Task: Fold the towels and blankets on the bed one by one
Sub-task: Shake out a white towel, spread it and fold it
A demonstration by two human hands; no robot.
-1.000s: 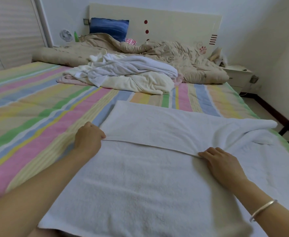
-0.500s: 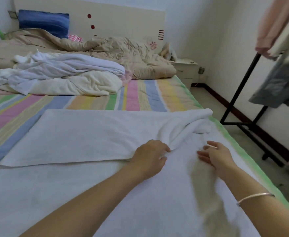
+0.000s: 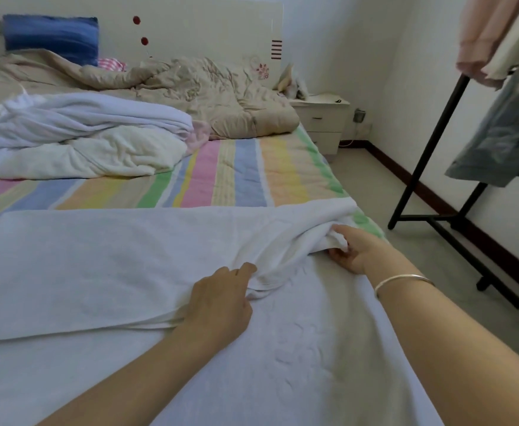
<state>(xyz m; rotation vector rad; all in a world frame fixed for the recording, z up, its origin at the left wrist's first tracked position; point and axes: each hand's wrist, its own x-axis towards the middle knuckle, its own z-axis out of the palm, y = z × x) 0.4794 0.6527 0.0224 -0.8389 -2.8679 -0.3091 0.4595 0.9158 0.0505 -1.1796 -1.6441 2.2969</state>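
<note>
A large white towel (image 3: 104, 265) lies spread over the near part of the striped bed (image 3: 230, 176), its far half folded toward me. At the right end the fold is bunched into wrinkles. My left hand (image 3: 221, 299) presses on the folded edge near the middle, fingers curled on the cloth. My right hand (image 3: 353, 250), with a silver bangle on the wrist, grips the bunched corner at the bed's right edge. Farther back lies a heap of unfolded white and cream towels (image 3: 86, 139).
A beige quilt (image 3: 196, 93) and a blue pillow (image 3: 52, 35) lie by the headboard. A white nightstand (image 3: 322, 118) stands right of the bed. A black clothes rack (image 3: 436, 133) with hanging garments stands on the floor at the right.
The view swung right. My left hand slid along the folded edge from the left corner to the middle. My right hand moved out to the bunched right corner and took hold of it.
</note>
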